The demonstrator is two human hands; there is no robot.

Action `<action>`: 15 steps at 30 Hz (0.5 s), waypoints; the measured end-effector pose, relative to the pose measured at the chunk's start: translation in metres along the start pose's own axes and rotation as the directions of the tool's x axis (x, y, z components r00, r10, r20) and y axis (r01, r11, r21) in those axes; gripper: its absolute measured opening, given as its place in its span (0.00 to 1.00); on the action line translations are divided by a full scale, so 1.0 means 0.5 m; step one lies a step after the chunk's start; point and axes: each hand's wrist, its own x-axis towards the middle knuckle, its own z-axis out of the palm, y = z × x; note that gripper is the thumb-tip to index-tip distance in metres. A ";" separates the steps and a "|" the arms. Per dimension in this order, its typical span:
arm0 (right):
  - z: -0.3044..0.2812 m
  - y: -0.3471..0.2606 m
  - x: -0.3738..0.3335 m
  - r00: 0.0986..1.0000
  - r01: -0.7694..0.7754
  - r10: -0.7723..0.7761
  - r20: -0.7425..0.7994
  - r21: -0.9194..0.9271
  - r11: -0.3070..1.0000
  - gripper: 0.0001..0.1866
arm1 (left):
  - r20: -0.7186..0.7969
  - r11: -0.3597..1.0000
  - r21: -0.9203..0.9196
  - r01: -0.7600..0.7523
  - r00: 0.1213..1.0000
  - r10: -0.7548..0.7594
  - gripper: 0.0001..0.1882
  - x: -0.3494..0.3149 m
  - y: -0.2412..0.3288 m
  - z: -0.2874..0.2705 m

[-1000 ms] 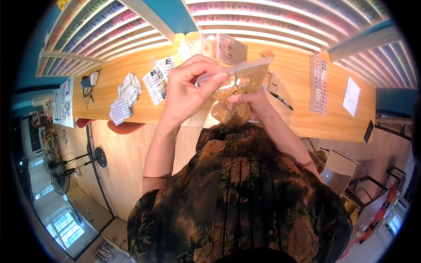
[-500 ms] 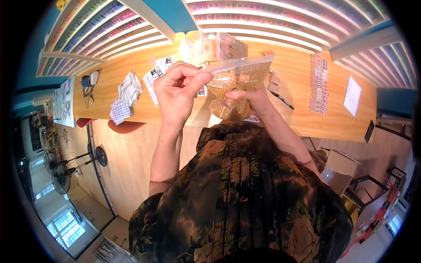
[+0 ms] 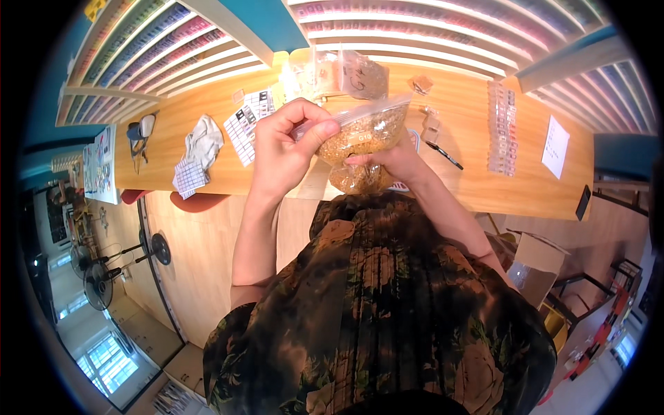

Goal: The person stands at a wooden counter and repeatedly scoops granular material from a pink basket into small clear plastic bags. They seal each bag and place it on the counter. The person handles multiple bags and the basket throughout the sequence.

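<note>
A clear zip bag of small golden beads [image 3: 360, 133] hangs between my two hands above the near edge of the table. My left hand [image 3: 290, 142] pinches its top left corner, by the zip strip, between thumb and fingers. Around the bag's middle wraps my right hand [image 3: 391, 158], its thumb across the front and its fingers hidden behind. Below that thumb the bag bulges with more beads. Behind it on the table stand other clear bags [image 3: 363, 76] with handwriting on one of them.
Labelled grid sheets [image 3: 242, 128], a grey cloth [image 3: 205, 138] and a checked cloth [image 3: 189, 174] lie to the left. On the right are a black pen [image 3: 445, 155], rows of small clear containers [image 3: 501, 128], a white paper [image 3: 555, 149] and a phone [image 3: 584, 203]. Slanted racks [image 3: 408, 31] line the back.
The bag's upper right end has moved left and down, and its top now tilts toward me. My right hand has shifted slightly left; my left hand keeps its pinch.
</note>
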 end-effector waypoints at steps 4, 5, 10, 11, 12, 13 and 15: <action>-0.002 0.004 0.003 1.000 0.011 -0.011 0.015 -0.022 1.000 0.36 | 0.102 0.992 -0.058 0.115 0.989 -0.108 0.04 0.008 0.003 -0.015; -0.005 0.007 0.004 1.000 -0.001 0.002 0.020 -0.027 1.000 0.35 | 0.129 0.990 -0.062 0.123 0.985 -0.115 0.04 0.013 0.004 -0.016; 0.018 0.001 0.001 0.995 -0.091 0.102 0.014 -0.346 0.934 0.31 | 0.189 0.968 0.235 -0.094 0.981 0.050 0.05 0.034 0.028 0.019; 0.019 0.011 0.001 0.992 -0.095 0.117 0.047 -0.331 0.939 0.30 | 0.213 0.957 0.268 -0.114 0.975 0.057 0.06 0.037 0.028 0.022; 0.018 0.019 0.001 0.988 -0.100 0.132 0.080 -0.316 0.944 0.30 | 0.210 0.955 0.271 -0.122 0.975 0.065 0.06 0.037 0.027 0.022; 0.014 0.023 0.001 0.982 -0.132 0.168 0.086 -0.321 0.938 0.29 | 0.208 0.953 0.274 -0.130 0.975 0.073 0.06 0.037 0.025 0.022; 0.009 0.032 0.002 0.965 -0.198 0.243 0.100 -0.330 0.923 0.28 | 0.203 0.953 0.276 -0.123 0.977 0.067 0.05 0.034 0.019 0.024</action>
